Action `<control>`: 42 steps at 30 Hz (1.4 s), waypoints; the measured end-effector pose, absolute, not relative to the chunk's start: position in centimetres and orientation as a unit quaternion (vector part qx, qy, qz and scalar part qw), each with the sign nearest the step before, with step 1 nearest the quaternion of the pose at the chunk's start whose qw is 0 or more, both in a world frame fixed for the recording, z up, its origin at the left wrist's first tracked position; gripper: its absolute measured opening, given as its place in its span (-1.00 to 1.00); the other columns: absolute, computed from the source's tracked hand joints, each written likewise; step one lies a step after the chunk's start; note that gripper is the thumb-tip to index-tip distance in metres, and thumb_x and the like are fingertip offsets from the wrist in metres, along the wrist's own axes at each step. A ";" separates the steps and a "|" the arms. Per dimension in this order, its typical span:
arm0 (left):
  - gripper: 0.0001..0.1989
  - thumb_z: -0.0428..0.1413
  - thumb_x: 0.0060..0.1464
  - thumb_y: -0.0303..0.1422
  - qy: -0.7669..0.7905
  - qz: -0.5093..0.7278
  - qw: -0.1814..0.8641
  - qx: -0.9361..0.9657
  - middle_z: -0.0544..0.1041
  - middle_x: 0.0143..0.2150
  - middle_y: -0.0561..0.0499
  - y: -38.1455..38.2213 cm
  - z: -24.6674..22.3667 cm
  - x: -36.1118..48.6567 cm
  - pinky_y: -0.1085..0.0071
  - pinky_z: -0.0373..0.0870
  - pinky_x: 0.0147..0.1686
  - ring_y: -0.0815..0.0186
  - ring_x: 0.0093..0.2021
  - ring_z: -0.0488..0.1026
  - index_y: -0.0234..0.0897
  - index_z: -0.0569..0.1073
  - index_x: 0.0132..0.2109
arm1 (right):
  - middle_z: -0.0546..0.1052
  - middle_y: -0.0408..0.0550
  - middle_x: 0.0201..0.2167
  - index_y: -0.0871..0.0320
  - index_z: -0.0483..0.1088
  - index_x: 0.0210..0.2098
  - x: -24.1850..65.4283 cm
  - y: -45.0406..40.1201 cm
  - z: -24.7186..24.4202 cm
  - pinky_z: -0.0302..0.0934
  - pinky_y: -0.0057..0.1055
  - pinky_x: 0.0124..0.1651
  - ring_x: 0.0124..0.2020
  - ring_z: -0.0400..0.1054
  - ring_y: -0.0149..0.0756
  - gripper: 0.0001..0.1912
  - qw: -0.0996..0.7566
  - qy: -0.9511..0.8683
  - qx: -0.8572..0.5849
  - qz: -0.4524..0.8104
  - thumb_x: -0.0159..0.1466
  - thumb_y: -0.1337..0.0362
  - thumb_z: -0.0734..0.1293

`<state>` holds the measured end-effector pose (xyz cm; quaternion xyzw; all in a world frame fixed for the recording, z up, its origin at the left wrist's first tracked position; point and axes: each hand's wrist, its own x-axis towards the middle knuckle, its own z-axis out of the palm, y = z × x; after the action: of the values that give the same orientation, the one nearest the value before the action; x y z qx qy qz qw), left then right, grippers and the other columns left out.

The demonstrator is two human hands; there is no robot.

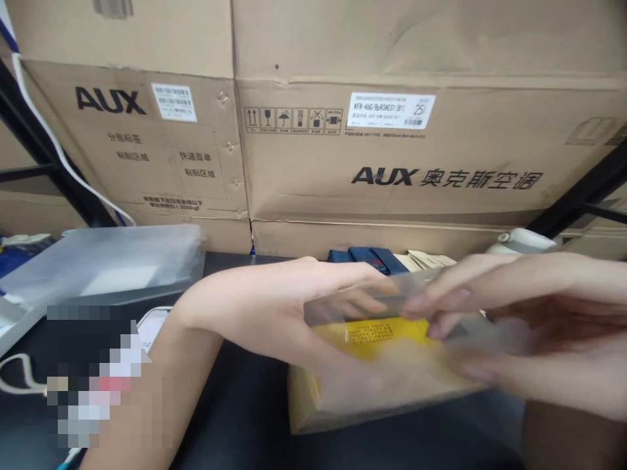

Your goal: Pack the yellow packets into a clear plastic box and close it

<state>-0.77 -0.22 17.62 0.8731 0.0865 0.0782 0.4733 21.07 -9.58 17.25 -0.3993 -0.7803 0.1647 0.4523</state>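
A box with a yellow printed face (pixel 386 336) sits tilted above the dark table, inside a clear plastic bag (pixel 392 391). My left hand (pixel 289 300) is wrapped round the box's left end through the plastic, thumb on the near side and fingers behind. On the right, my right hand (pixel 533 313) pinches the plastic at the box's other end. Motion blurs its fingers, and the far side of the box is hidden behind both hands.
Large AUX cartons (pixel 294 170) wall off the back. Clear plastic sheets or bags (pixel 117 261) lie at the left, near a partly hidden phone (pixel 153 326). Dark blue packets (pixel 375 260), beige packets (pixel 428 260) and a white bottle-like object (pixel 524 240) stand behind my hands.
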 end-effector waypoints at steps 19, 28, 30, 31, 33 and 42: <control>-0.89 0.15 -0.04 -0.29 0.212 0.239 0.263 0.910 0.47 -0.40 0.12 -1.3 17.6 -1.9 0.49 0.29 -0.40 0.38 -0.39 0.38 -0.16 0.46 -0.30 | 0.56 -0.14 -0.20 -0.11 0.47 -0.13 19.8 -10.5 16.2 0.43 -0.41 -0.23 -0.23 0.48 -0.23 -0.76 0.368 -0.833 -0.412 -0.029 0.25 0.26 0.27; -0.98 0.08 -0.04 -0.40 0.202 0.253 0.285 0.902 0.44 -0.51 0.16 -2.0 17.5 -1.0 0.53 0.21 -0.54 0.46 -0.53 0.29 -0.20 0.39 -0.41 | 0.53 -0.10 -0.12 -0.06 0.40 0.01 18.1 -10.2 15.8 0.42 -0.32 -0.25 -0.23 0.45 -0.18 -0.64 0.299 -0.874 -0.370 -0.099 0.22 0.09 0.29; -0.98 0.10 -0.03 -0.38 0.203 0.262 0.281 0.901 0.43 -0.51 0.17 -1.9 17.5 -1.0 0.53 0.21 -0.52 0.46 -0.52 0.30 -0.20 0.38 -0.40 | 0.53 -0.09 -0.18 -0.05 0.42 -0.02 18.2 -10.4 16.0 0.41 -0.34 -0.30 -0.29 0.45 -0.21 -0.66 0.303 -0.867 -0.386 -0.087 0.21 0.13 0.32; -0.97 0.11 -0.03 -0.37 0.204 0.269 0.278 0.899 0.43 -0.50 0.16 -1.9 17.5 -1.1 0.53 0.23 -0.51 0.45 -0.50 0.31 -0.20 0.38 -0.39 | 0.53 -0.09 -0.20 -0.06 0.43 -0.03 18.3 -10.6 16.1 0.40 -0.36 -0.34 -0.32 0.45 -0.23 -0.68 0.307 -0.861 -0.398 -0.073 0.20 0.15 0.32; -0.96 0.11 -0.01 -0.35 0.206 0.288 0.277 0.893 0.45 -0.47 0.15 -1.8 17.7 -1.4 0.52 0.27 -0.46 0.43 -0.45 0.36 -0.20 0.40 -0.36 | 0.51 -0.09 -0.25 -0.09 0.44 -0.05 18.6 -11.0 16.2 0.37 -0.41 -0.43 -0.40 0.44 -0.28 -0.69 0.317 -0.848 -0.422 -0.044 0.20 0.17 0.32; -0.83 0.05 0.14 -0.34 0.177 0.290 0.253 0.906 0.55 -0.25 0.13 -2.0 18.7 -3.0 0.54 0.36 -0.31 0.40 -0.30 0.46 -0.11 0.51 -0.16 | 0.48 -0.07 -0.25 -0.07 0.45 -0.07 19.1 -11.2 16.0 0.31 -0.47 -0.47 -0.41 0.38 -0.35 -0.71 0.336 -0.823 -0.456 -0.039 0.19 0.19 0.34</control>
<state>-2.96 -1.97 18.74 0.9058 0.1772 0.2901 0.2529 19.06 -11.22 16.03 -0.4563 -0.8229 -0.0394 0.3362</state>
